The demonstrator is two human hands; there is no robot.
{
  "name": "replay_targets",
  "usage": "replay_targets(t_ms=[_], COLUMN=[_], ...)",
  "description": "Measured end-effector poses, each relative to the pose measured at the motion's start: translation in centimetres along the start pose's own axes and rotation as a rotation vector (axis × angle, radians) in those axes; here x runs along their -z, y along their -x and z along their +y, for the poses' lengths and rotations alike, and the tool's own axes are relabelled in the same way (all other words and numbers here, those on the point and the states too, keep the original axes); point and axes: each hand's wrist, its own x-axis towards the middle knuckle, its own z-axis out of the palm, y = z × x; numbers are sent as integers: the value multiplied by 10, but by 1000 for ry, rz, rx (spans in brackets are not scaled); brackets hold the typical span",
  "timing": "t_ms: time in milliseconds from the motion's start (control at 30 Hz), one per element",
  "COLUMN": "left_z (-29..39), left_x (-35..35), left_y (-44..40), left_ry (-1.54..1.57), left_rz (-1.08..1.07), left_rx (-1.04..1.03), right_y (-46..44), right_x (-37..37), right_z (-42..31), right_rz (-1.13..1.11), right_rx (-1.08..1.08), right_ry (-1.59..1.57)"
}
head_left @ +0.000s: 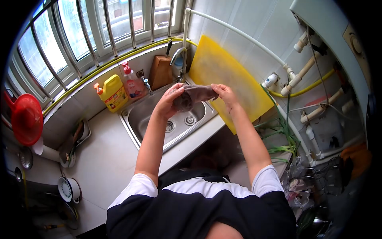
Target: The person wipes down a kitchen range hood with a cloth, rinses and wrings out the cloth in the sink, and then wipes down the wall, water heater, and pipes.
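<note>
The person's left grip is closed around the bunched end of a grey-brown cloth, while the right grip pinches its other end between thumb and fingers, so the cloth spans the gap between both. Beneath them lies a stainless-steel sink, set into a pale table. Just beyond the left grip stands a curved faucet, with a wooden knife block behind; farther to its left are a pink pump bottle and a yellow detergent jug. A yellow board leans behind the right grip.
</note>
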Motion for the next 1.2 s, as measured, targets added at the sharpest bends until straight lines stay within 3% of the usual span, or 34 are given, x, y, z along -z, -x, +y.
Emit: replay_targets(t_ms=[100, 167, 233, 333, 400, 433, 500, 533, 567, 633, 667, 733, 767, 833, 900, 967, 1000, 1033, 1100, 1133, 1167, 1200], left_z=[24, 37, 46, 44, 44, 40, 29, 32, 34, 32, 31, 36, 41, 58, 59, 60, 73, 70, 64, 64, 62, 61], left_x=[10, 11, 10, 2, -14, -3, 32, 35, 38, 59, 68, 69, 72, 55, 69, 88, 58, 61, 77, 83, 89, 88], left_y=[-9, -15, -27, -42, -43, -48, -63, -60, -54, -50, -49, -49, -47, -42, -50, -63, -58, -59, -62, -68, -72, -75], left_ry=[-248, -677, -722, -649, -438, -438, -771, -1237, -1369, -1430, -1433, -1228, -899, -648, -708, -1243, -1548, -1548, -1837, -1831, -1828, -1395], left_rz=[-113, 7, 31, 90, 287, 288, 409, 489, 523, 481, 483, 422, 314, 120, 15, -190, -65, -69, 0, -63, -64, 86], left_rx=[20, -38, -209, -231, -201, -200, -323, -428, -307, -96, -85, 156, 234, 291, 232, 130, 121, 120, -305, -567, -567, -93], right_y=[-13, -22, -20, -17, -19, -22, -13, -4, 3, -6, -11, -20, -25, -26, -25, -29, -31, -34, -42, -54, -61, -66], right_x=[12, 17, 12, 3, 4, 6, 1, -8, -9, 0, 5, 9, 11, 11, 9, 12, 15, 17, 23, 29, 34, 38], right_z=[-11, -20, -40, -69, -44, -21, 13, 19, 19, 26, 28, 23, 19, 4, -12, -19, -22, -27, -36, -27, -16, -9], right_rz=[-61, -99, -138, -195, -278, -360, -174, -87, -51, -109, -155, -135, -116, -126, -180, -165, -150, -146, -228, -193, -191, -80], right_rx=[40, 14, -14, 100, 74, 52, 51, 31, -16, 19, 69, 57, 51, 80, 147, 173, 199, 199, 36, -41, -43, 148], right_ry=[-36, -120, -206, -680, -680, -676, -376, -226, -329, -297, -262, -185, -101, -60, 31, 190, 348, 348, 617, 710, 712, 889])
